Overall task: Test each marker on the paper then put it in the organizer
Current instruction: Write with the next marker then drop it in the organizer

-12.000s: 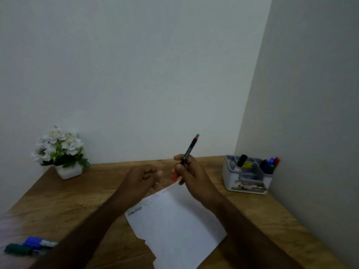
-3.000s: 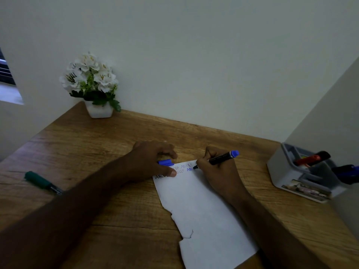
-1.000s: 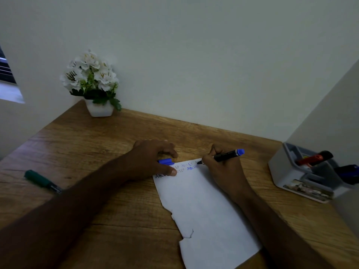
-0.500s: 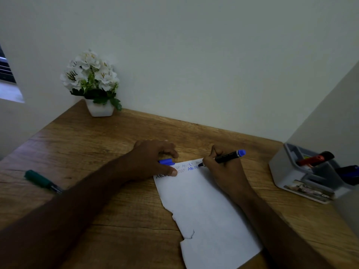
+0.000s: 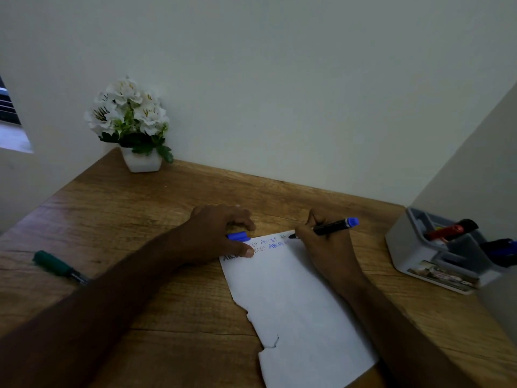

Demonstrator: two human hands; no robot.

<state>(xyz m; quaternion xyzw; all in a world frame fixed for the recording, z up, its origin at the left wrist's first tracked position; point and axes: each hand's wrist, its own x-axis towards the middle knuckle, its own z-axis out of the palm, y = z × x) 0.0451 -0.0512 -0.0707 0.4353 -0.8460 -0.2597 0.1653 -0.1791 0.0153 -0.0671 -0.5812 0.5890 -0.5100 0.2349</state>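
A white sheet of paper (image 5: 293,298) with a torn left edge lies on the wooden desk (image 5: 140,219). My right hand (image 5: 327,247) grips a black marker with a blue end (image 5: 333,226), its tip touching the paper's top edge beside blue lettering. My left hand (image 5: 215,236) presses down the paper's top left corner and holds the blue cap (image 5: 237,236) between its fingers. A green marker (image 5: 57,266) lies at the desk's left. The grey organizer (image 5: 436,253) stands at the right against the side wall, with a red marker (image 5: 450,229) and blue markers (image 5: 500,249) in it.
A white pot of white flowers (image 5: 131,127) stands at the back left corner. Walls close the desk at the back and right. A window edge (image 5: 8,116) shows at far left.
Since half a second ago the right hand has shifted the marker slightly right along the top line of writing. The left hand has stayed in place on the paper.
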